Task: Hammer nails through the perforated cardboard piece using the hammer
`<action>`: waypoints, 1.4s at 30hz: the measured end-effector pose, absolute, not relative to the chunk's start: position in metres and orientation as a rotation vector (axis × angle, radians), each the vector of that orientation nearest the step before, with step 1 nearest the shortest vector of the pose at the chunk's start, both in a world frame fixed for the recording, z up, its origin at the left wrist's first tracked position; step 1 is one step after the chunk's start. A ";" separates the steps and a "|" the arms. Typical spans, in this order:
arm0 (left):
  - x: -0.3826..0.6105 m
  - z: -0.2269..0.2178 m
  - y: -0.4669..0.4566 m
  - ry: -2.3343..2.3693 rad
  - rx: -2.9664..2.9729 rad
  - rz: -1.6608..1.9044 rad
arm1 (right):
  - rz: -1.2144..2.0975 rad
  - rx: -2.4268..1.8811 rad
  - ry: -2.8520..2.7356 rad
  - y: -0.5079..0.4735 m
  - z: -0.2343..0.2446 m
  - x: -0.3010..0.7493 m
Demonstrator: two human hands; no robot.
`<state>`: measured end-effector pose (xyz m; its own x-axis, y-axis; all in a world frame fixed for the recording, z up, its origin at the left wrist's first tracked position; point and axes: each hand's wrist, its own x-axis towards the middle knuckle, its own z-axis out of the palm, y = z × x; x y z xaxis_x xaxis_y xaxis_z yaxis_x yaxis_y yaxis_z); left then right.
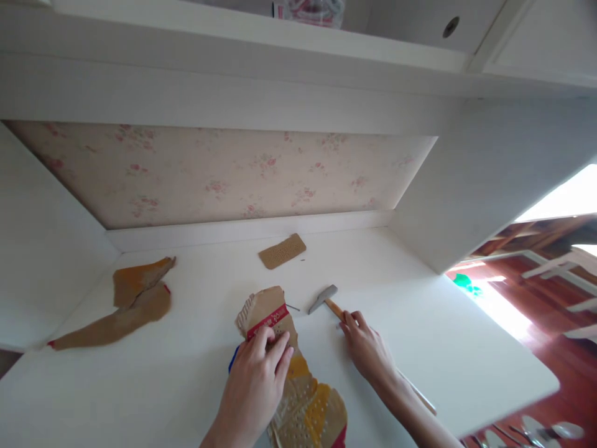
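Observation:
My left hand (pixel 256 379) is closed, its bent fingers pressed onto a torn piece of brown cardboard (pixel 303 404) with a red printed strip, yellow patches and many small holes. A bit of something blue (pixel 234 358) shows at the cardboard's left edge, mostly hidden. To the right, my right hand (pixel 368 348) is wrapped around the wooden handle of a small hammer (pixel 323 298); its metal head lies low over the tabletop. Between hammer and cardboard there is a thin dark nail (pixel 293 307).
A small rectangular cardboard piece (pixel 282 251) lies near the back edge of the white desk (pixel 196 386). Torn cardboard (pixel 140 305) sits at the left. A thin pale rod (pixel 424 398) lies by my right forearm. A shelf (pixel 261 50) overhangs; side panels flank the desk.

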<state>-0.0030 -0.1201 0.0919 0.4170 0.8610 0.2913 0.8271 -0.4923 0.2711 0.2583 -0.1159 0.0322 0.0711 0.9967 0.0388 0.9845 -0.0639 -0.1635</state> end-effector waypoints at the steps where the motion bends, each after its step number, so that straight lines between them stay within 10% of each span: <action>1: -0.003 0.092 -0.120 1.536 2.572 0.609 | 0.108 -2.191 -2.037 -0.115 0.031 0.258; 30: -0.032 0.099 -0.136 1.448 2.223 0.913 | 0.160 -1.922 -2.213 -0.050 0.063 0.178; 42: -0.021 0.103 -0.132 1.422 2.256 0.827 | 1.100 -1.626 -1.369 -0.101 0.075 0.214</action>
<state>-0.0207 -0.1321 0.1031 0.3269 0.8995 0.2899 0.6965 -0.4367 0.5694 0.2140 -0.1011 0.0748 0.0671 0.9861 -0.1522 0.3607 -0.1662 -0.9177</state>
